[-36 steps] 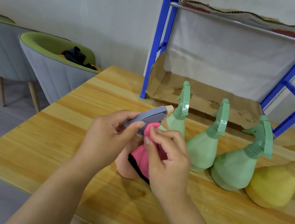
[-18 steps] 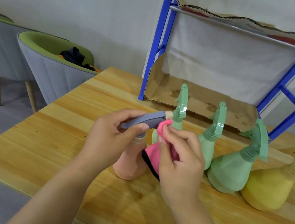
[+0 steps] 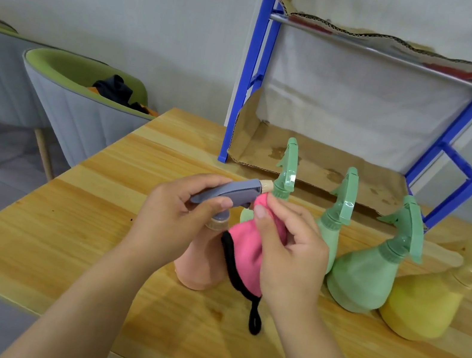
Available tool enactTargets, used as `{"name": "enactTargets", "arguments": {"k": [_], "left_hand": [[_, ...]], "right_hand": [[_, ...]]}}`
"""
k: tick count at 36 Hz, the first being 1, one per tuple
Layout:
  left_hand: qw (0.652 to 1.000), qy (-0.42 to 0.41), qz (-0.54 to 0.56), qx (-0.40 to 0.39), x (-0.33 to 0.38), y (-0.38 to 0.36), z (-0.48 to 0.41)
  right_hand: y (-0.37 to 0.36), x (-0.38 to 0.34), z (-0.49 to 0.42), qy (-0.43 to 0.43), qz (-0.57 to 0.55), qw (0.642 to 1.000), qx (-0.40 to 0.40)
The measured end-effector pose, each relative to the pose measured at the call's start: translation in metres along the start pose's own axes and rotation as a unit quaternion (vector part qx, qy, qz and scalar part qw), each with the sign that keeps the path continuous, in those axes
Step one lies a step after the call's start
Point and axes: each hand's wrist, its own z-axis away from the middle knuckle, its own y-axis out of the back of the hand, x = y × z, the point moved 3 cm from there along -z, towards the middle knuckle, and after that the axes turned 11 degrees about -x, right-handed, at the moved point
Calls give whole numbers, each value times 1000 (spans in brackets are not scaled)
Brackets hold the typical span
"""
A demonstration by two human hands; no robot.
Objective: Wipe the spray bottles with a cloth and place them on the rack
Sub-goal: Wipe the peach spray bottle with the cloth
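Observation:
A pink spray bottle [image 3: 201, 267] with a grey-blue trigger head stands on the wooden table [image 3: 61, 230]. My left hand [image 3: 171, 218] grips that head from the left. My right hand [image 3: 288, 251] holds a pink cloth [image 3: 243, 252] with black trim and presses it under the nozzle. Behind them stand three green spray bottles [image 3: 288, 169] [image 3: 331, 227] [image 3: 366, 274] and, at the far right, a yellow one [image 3: 424, 303]. The blue rack [image 3: 250, 64] rises at the table's back, its lower shelf lined with cardboard [image 3: 319, 165].
Two grey-and-green chairs [image 3: 77, 106] stand left of the table; the nearer one holds dark cloth. An upper rack shelf [image 3: 407, 60] with torn cardboard hangs above. A white wall lies behind. The table's near edge runs just below my forearms.
The cloth's black loop now hangs free below my right hand, and more of the pink bottle's body shows. Both hands stay on the trigger head, my right working the cloth at the nozzle.

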Motion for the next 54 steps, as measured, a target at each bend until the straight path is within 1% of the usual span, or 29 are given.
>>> {"name": "enactTargets", "arguments": {"k": [4,8,13,16,21,25,27,30,33,36,38,41,44,49,52,54], "left_hand": [[1000,-5,29,-7,-3,2,0],[998,0,55,-13,-9,2,-1],[997,-9,76,-24,-12,1,-3],[997,-12,70,-22,-12,0,-3],[998,-13,55,-21,-12,-2,-3],[1000,-19,-1,-18,-10,0,-3],[999,-21,-38,-16,-8,0,-4],[996,-27,-84,-15,-4,0,-3],[995,-39,-90,-29,-1,-1,-3],[997,-34,-67,-32,-1,-2,-5],[997,-36,-67,-27,-1,-2,-5],[997,-34,-70,-26,0,-2,-5],[996,-35,-81,-32,0,-1,-5],[994,-26,-104,-27,-3,5,-6],[990,-35,-134,-22,-4,8,-6],[989,-22,-147,-19,-5,7,-5]], "right_hand": [[-5,0,-3,-23,-27,999,-12],[-4,7,-3,-81,-39,995,-39],[1,11,-4,-103,-9,991,-83],[3,13,-2,-119,13,987,-107],[8,11,4,-133,39,983,-122],[15,14,7,-159,32,980,-116],[20,13,8,-156,3,984,-82],[28,4,6,-126,-37,991,-31],[32,-10,-3,-82,-59,995,-13],[27,-23,-10,-50,-57,996,-51],[20,-26,-12,-46,-46,994,-85],[15,-25,-14,-41,-42,994,-87],[18,-24,-17,-42,-79,992,-94],[17,-13,-8,-81,-54,987,-125],[17,-7,2,-103,-64,985,-121],[17,-6,6,-111,-73,984,-116]]}}
